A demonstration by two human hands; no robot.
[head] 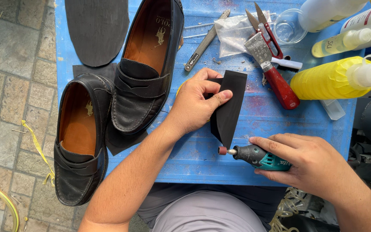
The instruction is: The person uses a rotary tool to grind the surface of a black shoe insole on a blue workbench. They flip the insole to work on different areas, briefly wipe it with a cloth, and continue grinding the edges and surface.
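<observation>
- Rubber piece (pixel 229 107), black and wedge-shaped, stands over the blue table (pixel 194 159) just right of centre, its narrow tip pointing to 6 o'clock. Your left hand (pixel 196 105) pinches its upper edge between thumb and fingers (pixel 220 98).
- Your right hand (pixel 310 161) is wrapped around the green rotary tool (pixel 258 157), with the small sanding drum (pixel 222 150) at 9 o'clock of that hand, just below the tip of the piece and seemingly touching it.
- You grip the piece only at the top, so I judge that the free tip could flutter or fold when the drum bites, leaving an uneven edge.
- If the drum grabs, it may snatch the thin rubber out of your pinch or climb toward your left fingers.
- You hold the tool without any rest under your wrist, so a slip could send the drum into the table top.
- Two black loafers lie close by: one (pixel 144 64) at 10 o'clock of the piece, the other (pixel 80 137) at 9 o'clock. A skidding drum or flung dust could scuff their leather.
- Red-handled scraper (pixel 271 68), scissors (pixel 263 30) and yellow bottle (pixel 331 79) crowd the 1 to 3 o'clock side. A wide elbow swing there could knock the bottle over.
</observation>
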